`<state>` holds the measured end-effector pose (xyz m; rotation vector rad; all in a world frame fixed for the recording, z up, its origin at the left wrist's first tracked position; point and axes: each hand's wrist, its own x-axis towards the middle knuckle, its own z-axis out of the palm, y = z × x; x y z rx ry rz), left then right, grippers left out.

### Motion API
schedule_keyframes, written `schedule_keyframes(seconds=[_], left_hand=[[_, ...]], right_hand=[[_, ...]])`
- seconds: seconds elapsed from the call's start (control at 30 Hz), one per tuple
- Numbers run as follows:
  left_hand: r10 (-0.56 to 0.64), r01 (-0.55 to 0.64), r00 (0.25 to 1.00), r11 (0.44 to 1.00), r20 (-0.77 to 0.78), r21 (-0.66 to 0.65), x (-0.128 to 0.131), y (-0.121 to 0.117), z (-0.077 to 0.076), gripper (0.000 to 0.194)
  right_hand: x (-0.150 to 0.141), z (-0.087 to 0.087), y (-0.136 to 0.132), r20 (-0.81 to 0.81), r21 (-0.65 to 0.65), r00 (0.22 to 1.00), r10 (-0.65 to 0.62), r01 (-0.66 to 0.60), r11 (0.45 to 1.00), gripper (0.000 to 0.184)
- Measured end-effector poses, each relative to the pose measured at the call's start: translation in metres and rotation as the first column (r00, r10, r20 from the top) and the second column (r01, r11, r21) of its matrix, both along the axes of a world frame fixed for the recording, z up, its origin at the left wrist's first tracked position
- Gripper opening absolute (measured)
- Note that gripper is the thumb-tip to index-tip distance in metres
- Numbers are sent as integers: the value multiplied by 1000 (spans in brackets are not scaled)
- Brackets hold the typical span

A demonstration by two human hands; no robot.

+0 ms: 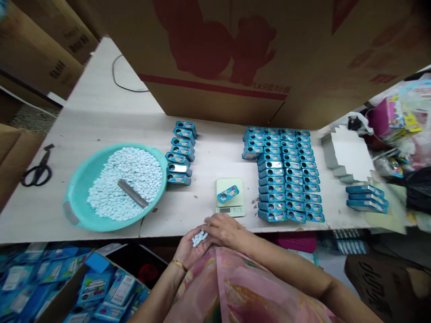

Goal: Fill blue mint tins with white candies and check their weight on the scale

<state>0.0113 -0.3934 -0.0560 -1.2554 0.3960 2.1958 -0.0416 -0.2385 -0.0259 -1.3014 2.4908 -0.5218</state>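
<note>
My left hand (pixel 191 248) is cupped palm up at the table's front edge and holds a small heap of pale blue candies (pixel 200 238). Over its fingers lies my right hand (pixel 224 229), bent and closed against the candies; what its fingertips grip is hidden. Just beyond both hands, a blue tin (pixel 227 194) with a round opening lies on a pale kitchen scale (pixel 230 183). To the left, a turquoise basin (pixel 81 179) contains many more of the candies, with a grey metal scoop (pixel 133 193) resting on top.
A short row of blue tins (pixel 178 158) stands beside the basin, and several rows (pixel 271 181) stand right of the scale. A large cardboard box (pixel 215 67) closes off the back. Black scissors (pixel 38 169) lie far left; white card sheets (pixel 348 152) are stacked at right.
</note>
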Motion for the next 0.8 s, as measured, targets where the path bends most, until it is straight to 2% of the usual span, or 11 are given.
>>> schedule_keyframes(seconds=[0.07,0.13,0.23,0.33,0.5,0.57,0.6,0.67,0.73,0.8], left_hand=[[27,-27,1000,999,-8,-35,-3,-3,3,13],[60,-61,998,996,-23,-60,-4,-10,5,13],[129,-133,991,986,-44,-98,-3,-25,4,12],[198,-202,979,969,-42,-144,-2,-41,3,12],[266,-270,963,943,-49,-193,-8,-59,0,13],[272,-279,960,938,-63,-204,-11,-62,-2,15],[273,-281,960,937,-68,-209,-11,-64,-3,15],[273,-282,959,933,-71,-223,-12,-67,-5,16],[269,-274,961,931,-54,-239,-11,-69,-8,16],[260,-260,965,931,-32,-256,-11,-68,-10,16]], right_hand=[[-18,-1,14,-111,50,984,-143,149,988,36],[-39,-3,27,-165,144,958,-233,257,955,39],[-64,-4,31,-147,210,959,-241,269,940,31],[-74,-4,-1,-144,167,968,-205,228,959,31],[-77,-20,-97,-150,125,970,-191,211,970,31],[-82,-31,-115,-161,83,971,-175,190,978,34],[-87,-36,-115,-176,55,971,-165,177,983,35],[-103,-42,-91,-215,15,958,-190,197,980,33],[-126,-41,-43,-279,16,905,-321,339,941,24],[-151,-36,16,-415,6,718,-558,616,788,20]])
